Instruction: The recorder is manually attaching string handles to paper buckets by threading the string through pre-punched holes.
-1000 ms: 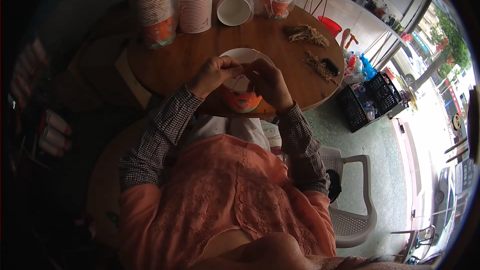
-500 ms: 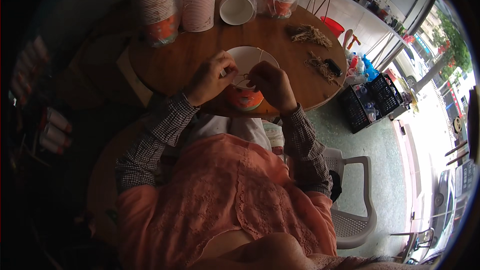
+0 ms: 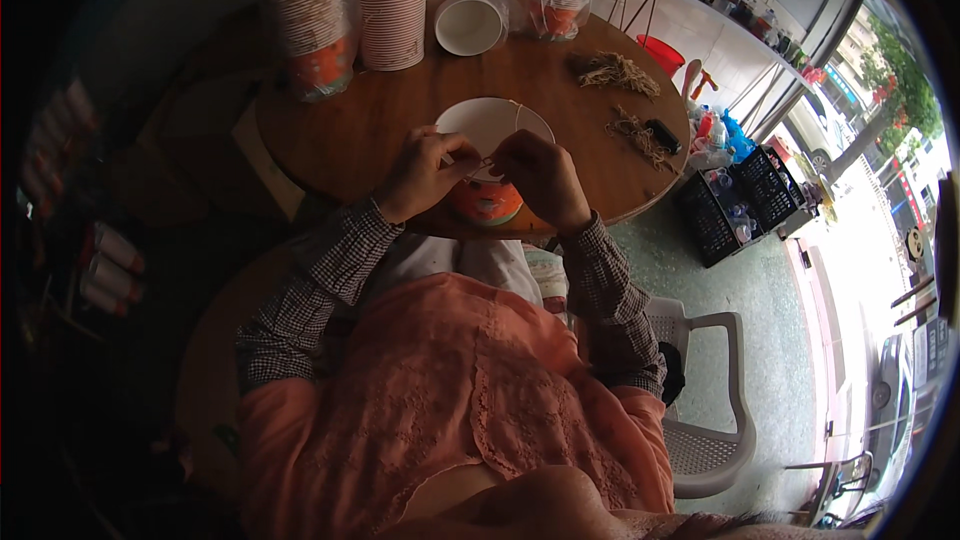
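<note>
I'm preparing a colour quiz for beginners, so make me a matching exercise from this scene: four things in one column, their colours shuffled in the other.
Things:
1. Nearest bowl
2. Slotted crate
3. Armchair
4. Bundles of strands

Colours:
A. Pale grey
B. Tan
C. Orange outside, white inside
D. Black

Right pairs: 1-C, 2-D, 3-A, 4-B

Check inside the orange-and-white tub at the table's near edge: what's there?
The tub shows white inside and, over its far rim, a thin pale strand. The left grip and right grip hide the near part of the opening; whatever lies there can't be seen.
</note>
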`<act>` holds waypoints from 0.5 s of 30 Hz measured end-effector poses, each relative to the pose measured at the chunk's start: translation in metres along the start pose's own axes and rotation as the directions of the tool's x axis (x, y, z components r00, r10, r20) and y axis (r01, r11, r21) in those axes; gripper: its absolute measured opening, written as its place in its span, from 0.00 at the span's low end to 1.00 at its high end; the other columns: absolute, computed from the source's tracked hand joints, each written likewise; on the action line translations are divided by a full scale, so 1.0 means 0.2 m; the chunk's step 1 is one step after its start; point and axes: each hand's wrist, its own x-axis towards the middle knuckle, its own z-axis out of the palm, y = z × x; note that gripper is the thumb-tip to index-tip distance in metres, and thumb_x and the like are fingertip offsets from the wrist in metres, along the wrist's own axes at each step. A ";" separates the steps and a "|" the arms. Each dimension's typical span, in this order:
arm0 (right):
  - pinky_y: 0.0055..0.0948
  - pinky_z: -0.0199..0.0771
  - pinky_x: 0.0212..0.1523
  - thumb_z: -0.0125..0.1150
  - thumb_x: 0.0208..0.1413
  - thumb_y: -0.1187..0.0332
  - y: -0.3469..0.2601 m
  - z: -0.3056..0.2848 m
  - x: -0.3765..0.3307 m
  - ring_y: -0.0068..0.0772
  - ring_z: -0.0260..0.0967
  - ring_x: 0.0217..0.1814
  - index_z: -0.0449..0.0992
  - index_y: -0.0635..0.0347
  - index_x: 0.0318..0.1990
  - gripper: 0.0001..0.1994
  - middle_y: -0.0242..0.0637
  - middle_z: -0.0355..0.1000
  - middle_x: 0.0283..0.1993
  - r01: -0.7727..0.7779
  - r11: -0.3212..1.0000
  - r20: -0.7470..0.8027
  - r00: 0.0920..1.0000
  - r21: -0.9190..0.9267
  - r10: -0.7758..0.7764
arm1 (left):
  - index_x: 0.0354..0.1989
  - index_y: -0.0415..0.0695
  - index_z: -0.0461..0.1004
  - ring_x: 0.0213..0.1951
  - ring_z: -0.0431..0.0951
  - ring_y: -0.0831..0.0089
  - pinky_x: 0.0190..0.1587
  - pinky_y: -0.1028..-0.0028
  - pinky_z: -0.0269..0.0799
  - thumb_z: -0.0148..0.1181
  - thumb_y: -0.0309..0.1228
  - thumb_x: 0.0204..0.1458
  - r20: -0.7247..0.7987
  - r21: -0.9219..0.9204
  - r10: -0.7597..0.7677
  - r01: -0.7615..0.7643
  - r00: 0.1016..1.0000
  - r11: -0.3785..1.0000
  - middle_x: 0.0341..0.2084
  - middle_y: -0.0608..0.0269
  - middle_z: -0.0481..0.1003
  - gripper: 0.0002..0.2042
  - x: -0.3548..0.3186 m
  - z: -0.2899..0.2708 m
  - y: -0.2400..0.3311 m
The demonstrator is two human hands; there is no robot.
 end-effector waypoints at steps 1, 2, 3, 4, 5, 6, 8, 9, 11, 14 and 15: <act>0.22 0.75 0.35 0.54 0.55 0.78 0.00 0.00 0.00 0.22 0.74 0.35 0.72 0.67 0.37 0.04 0.34 0.74 0.32 -0.002 1.000 0.000 1.000 0.000 0.002 | 0.31 0.41 0.74 0.33 0.76 0.67 0.50 0.69 0.64 0.62 0.27 0.47 -0.028 0.067 0.100 -0.098 0.995 0.993 0.28 0.59 0.75 0.05 -0.01 0.00 0.00; 0.24 0.76 0.34 0.55 0.53 0.77 0.00 0.00 0.00 0.27 0.75 0.34 0.72 0.66 0.35 0.04 0.38 0.75 0.31 0.048 0.999 -0.027 0.998 -0.022 -0.048 | 0.31 0.41 0.74 0.33 0.76 0.67 0.50 0.69 0.64 0.62 0.27 0.47 -0.027 0.066 0.099 -0.097 0.995 0.993 0.28 0.59 0.75 0.05 -0.01 0.00 0.00; 0.26 0.76 0.33 0.57 0.50 0.76 0.00 0.00 0.00 0.31 0.77 0.32 0.73 0.65 0.33 0.03 0.41 0.75 0.29 0.097 0.994 -0.052 0.994 -0.045 -0.099 | 0.29 0.41 0.73 0.33 0.75 0.66 0.50 0.68 0.62 0.62 0.26 0.45 -0.063 0.122 0.142 -0.134 0.988 0.984 0.27 0.60 0.75 0.05 -0.02 0.00 0.02; 0.26 0.76 0.33 0.57 0.50 0.76 0.01 0.00 0.00 0.31 0.77 0.32 0.73 0.65 0.33 0.03 0.41 0.75 0.29 0.094 0.995 -0.051 0.994 -0.044 -0.097 | 0.28 0.41 0.73 0.32 0.75 0.65 0.50 0.67 0.61 0.62 0.26 0.44 -0.096 0.179 0.185 -0.166 0.978 0.970 0.27 0.61 0.74 0.05 -0.03 0.00 0.03; 0.27 0.75 0.33 0.58 0.49 0.76 0.01 0.00 0.00 0.33 0.77 0.32 0.72 0.65 0.33 0.04 0.42 0.75 0.29 0.109 0.987 -0.063 0.991 -0.116 -0.117 | 0.28 0.41 0.73 0.32 0.75 0.65 0.50 0.67 0.61 0.62 0.26 0.44 -0.095 0.178 0.182 -0.164 0.979 0.970 0.27 0.61 0.74 0.05 -0.03 0.00 0.05; 0.28 0.75 0.33 0.58 0.48 0.77 0.01 0.00 -0.01 0.35 0.76 0.32 0.72 0.65 0.33 0.05 0.43 0.75 0.30 0.122 0.975 -0.073 0.988 -0.187 -0.138 | 0.27 0.42 0.72 0.32 0.74 0.64 0.49 0.66 0.62 0.62 0.25 0.43 -0.136 0.227 0.225 -0.191 0.965 0.955 0.26 0.61 0.73 0.05 -0.04 -0.01 0.06; 0.26 0.76 0.35 0.57 0.49 0.78 -0.01 0.00 0.00 0.32 0.77 0.35 0.72 0.66 0.34 0.05 0.41 0.75 0.32 0.119 0.969 -0.087 0.986 -0.215 -0.140 | 0.26 0.42 0.71 0.32 0.74 0.63 0.48 0.66 0.62 0.62 0.25 0.42 -0.175 0.278 0.267 -0.213 0.948 0.937 0.26 0.61 0.73 0.05 -0.06 0.00 0.08; 0.25 0.76 0.38 0.56 0.49 0.79 -0.02 0.00 0.00 0.28 0.77 0.38 0.71 0.67 0.35 0.05 0.39 0.76 0.35 0.116 0.963 -0.102 0.984 -0.244 -0.144 | 0.26 0.41 0.71 0.32 0.73 0.62 0.47 0.67 0.62 0.62 0.25 0.41 -0.155 0.263 0.263 -0.217 0.952 0.940 0.26 0.61 0.72 0.06 -0.07 0.01 0.08; 0.25 0.76 0.38 0.56 0.49 0.79 -0.01 0.03 -0.01 0.29 0.77 0.38 0.71 0.67 0.35 0.05 0.39 0.75 0.35 0.121 0.958 -0.134 0.978 -0.259 -0.160 | 0.25 0.41 0.70 0.32 0.73 0.62 0.46 0.67 0.63 0.62 0.24 0.39 -0.132 0.246 0.261 -0.223 0.956 0.943 0.25 0.61 0.72 0.06 -0.08 0.01 0.08; 0.26 0.76 0.38 0.56 0.49 0.79 0.03 0.02 0.00 0.30 0.76 0.38 0.71 0.66 0.35 0.05 0.39 0.75 0.36 0.151 0.958 -0.150 0.970 -0.243 -0.191 | 0.28 0.40 0.73 0.34 0.74 0.61 0.46 0.67 0.64 0.62 0.26 0.42 -0.031 0.153 0.237 -0.230 0.971 0.961 0.28 0.59 0.73 0.06 -0.08 0.01 0.06; 0.26 0.76 0.38 0.56 0.50 0.79 0.04 0.01 0.01 0.31 0.76 0.38 0.72 0.66 0.34 0.04 0.39 0.74 0.37 0.174 0.962 -0.134 0.970 -0.210 -0.205 | 0.30 0.40 0.74 0.35 0.74 0.64 0.44 0.68 0.66 0.62 0.27 0.44 -0.079 0.080 0.189 -0.183 0.979 0.980 0.29 0.59 0.74 0.06 -0.06 -0.01 0.06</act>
